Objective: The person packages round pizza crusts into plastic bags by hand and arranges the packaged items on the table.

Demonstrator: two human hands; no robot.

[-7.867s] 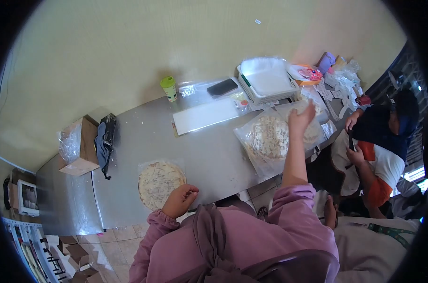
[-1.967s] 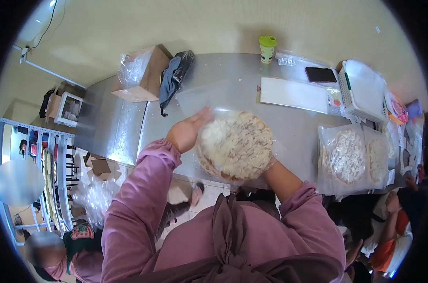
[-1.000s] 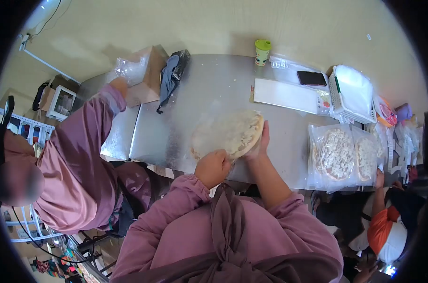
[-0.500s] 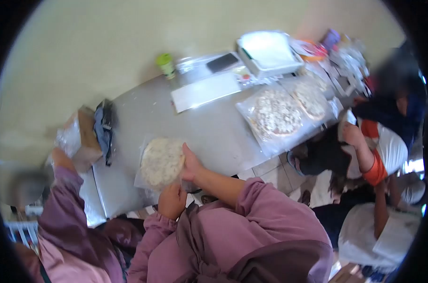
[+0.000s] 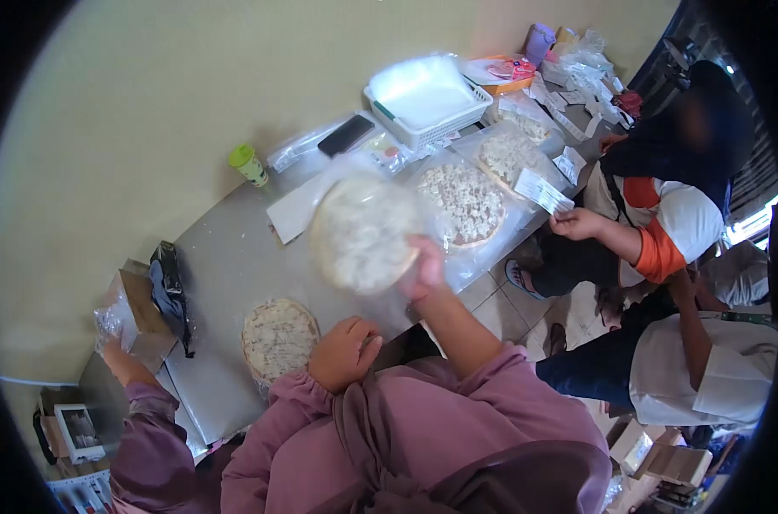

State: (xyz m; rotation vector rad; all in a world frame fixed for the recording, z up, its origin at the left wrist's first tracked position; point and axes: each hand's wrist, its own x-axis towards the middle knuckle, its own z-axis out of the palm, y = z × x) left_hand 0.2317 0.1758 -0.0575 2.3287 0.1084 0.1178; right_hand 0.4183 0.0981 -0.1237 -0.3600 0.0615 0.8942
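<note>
My right hand grips the right edge of a flat round pizza with a pale topping, in clear plastic. This pizza is raised over the table and blurred by motion. My left hand is near my waist at the table's front edge, its fingers curled together with nothing seen in them. Just to its left, a second pizza lies on the metal table. Two more bagged pizzas, a nearer one and a farther one, lie to the right of the lifted one.
At the back stand a green cup, a phone and a white basket. A cardboard box is at the left, beside a co-worker's hand. On the right, another person's hand holds a white paper.
My right hand has lifted the bagged pizza and carried it up and right. My left hand has come away from it. Another pizza now shows on the table. The view has shifted.
</note>
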